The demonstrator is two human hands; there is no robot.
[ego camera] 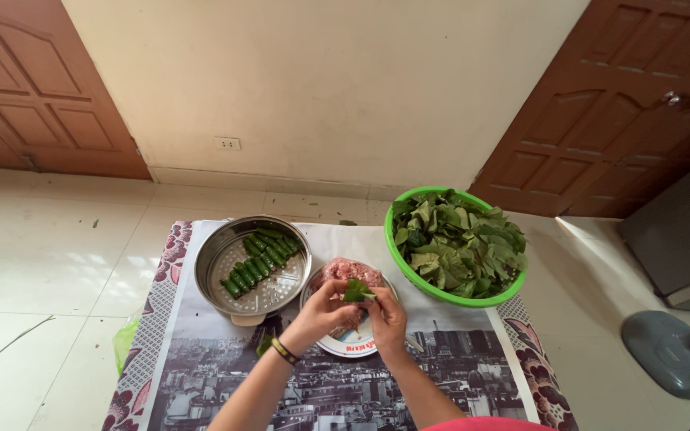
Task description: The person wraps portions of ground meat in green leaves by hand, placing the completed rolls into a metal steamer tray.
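Leaf (356, 291) sits pinched between both grips, left hand (325, 313) and right hand (385, 315) pressed together on it above the plate (345, 345). Minced meat (346, 271) lies just beyond the grips; rolled leaves (259, 262) in the steel tray (221, 251) lie nearer the left hand.

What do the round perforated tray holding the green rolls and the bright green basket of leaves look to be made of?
The round perforated tray looks like stainless steel: a silvery, shiny surface with punched holes in the base. The bright green basket looks like moulded plastic: uniform saturated colour and a smooth, thick rim, though its finish is hard to judge. The white plate under the hands seems glazed ceramic or melamine; I cannot tell which.
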